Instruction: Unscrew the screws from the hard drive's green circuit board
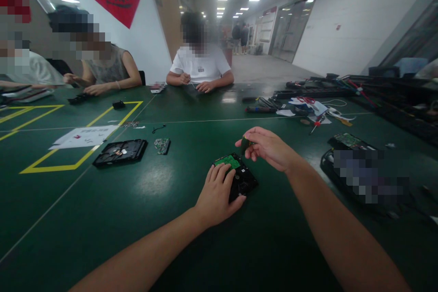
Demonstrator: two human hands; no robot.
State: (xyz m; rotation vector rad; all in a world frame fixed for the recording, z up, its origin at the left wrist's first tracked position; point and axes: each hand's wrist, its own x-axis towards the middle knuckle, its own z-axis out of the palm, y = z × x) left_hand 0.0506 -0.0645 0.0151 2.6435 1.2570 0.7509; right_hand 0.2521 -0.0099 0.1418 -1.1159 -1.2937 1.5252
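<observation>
A black hard drive (247,183) with a green circuit board lies on the dark green table in front of me. My left hand (219,191) spans its left side, fingers over the board and thumb at the near edge, gripping it against the table. Above the drive's far right corner, my right hand (265,146) pinches a dark screwdriver (244,145) held upright. Its tip is too small to make out, so I cannot tell if it touches the drive.
Left of the drive are a small circuit board (162,146), an open black casing (120,153) and a paper sheet (84,137). To the right lie a black device (328,159), a red-tipped screwdriver (316,124) and cables (267,102). A co-worker (201,66) sits opposite; others sit left.
</observation>
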